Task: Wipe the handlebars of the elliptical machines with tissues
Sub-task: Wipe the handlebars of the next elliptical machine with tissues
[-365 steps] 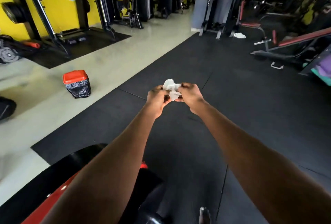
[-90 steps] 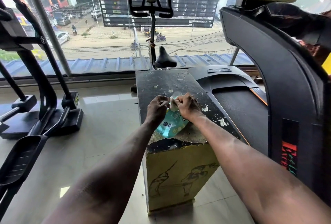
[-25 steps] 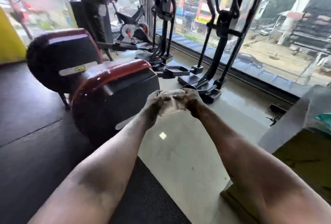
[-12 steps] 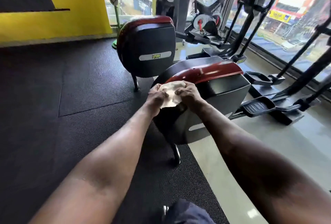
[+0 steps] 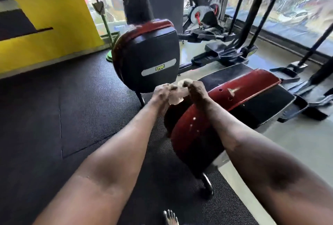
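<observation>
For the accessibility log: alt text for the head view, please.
Both hands, left hand and right hand, hold a crumpled tissue above the red-and-black housing of an elliptical machine. A second elliptical stands behind on dark matting.

Red-black machine housing (image 5: 225, 109) blocks right; second housing (image 5: 146, 57) ahead; rubber mat (image 5: 54, 116) open left.

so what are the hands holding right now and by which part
A crumpled white tissue, pinched between both hands: the left hand grips its left edge, the right hand its right edge.
</observation>
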The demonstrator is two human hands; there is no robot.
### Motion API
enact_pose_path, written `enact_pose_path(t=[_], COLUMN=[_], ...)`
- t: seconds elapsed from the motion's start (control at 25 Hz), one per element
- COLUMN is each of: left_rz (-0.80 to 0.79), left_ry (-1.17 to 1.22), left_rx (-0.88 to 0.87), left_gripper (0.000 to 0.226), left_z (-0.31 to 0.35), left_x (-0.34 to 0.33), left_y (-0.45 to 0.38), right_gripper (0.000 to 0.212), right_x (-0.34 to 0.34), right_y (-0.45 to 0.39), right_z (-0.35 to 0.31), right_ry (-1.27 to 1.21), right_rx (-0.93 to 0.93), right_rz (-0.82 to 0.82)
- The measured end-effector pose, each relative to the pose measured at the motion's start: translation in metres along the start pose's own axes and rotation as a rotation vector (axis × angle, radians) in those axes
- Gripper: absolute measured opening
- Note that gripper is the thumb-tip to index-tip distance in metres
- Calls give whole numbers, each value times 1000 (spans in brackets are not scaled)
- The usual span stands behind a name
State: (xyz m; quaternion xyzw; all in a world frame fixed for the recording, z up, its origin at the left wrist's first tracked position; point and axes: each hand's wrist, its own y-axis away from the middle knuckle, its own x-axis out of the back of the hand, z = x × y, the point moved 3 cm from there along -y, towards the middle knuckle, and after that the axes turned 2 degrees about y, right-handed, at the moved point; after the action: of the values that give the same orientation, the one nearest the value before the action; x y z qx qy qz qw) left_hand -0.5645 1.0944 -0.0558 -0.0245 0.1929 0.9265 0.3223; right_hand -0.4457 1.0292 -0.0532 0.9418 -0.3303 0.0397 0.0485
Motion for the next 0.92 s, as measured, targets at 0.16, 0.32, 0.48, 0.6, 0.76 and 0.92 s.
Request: enact_pose_path(t=[0.16, 0.32, 0.48, 0.6, 0.76, 0.92], left_rz=[-5, -108, -209, -272, -386, -470], left_ry=[-90, -104, -131, -231, -164, -186], left_rx=[-79, -98, -84, -139, -112, -180], left_gripper=[22, 21, 26, 25, 10, 7], left_z=[49, 97, 160, 205, 245, 274], left_x=[6, 21, 38, 41, 15, -17], left_y=[-95, -197, -300, -368, -457, -544], right_gripper=[19, 19, 16, 17, 12, 15], right_x=[-7, -24, -48, -52, -35, -10], right_y=[-84, -174, -265, -331, -423, -512], right_z=[-29, -44, -74, -98, -119, -120], right_ry=[30, 89, 36, 56, 165, 125], right_rx=[-96, -54, -57, -60, -42, -10], right_rz=[135, 124, 193, 386, 509, 566])
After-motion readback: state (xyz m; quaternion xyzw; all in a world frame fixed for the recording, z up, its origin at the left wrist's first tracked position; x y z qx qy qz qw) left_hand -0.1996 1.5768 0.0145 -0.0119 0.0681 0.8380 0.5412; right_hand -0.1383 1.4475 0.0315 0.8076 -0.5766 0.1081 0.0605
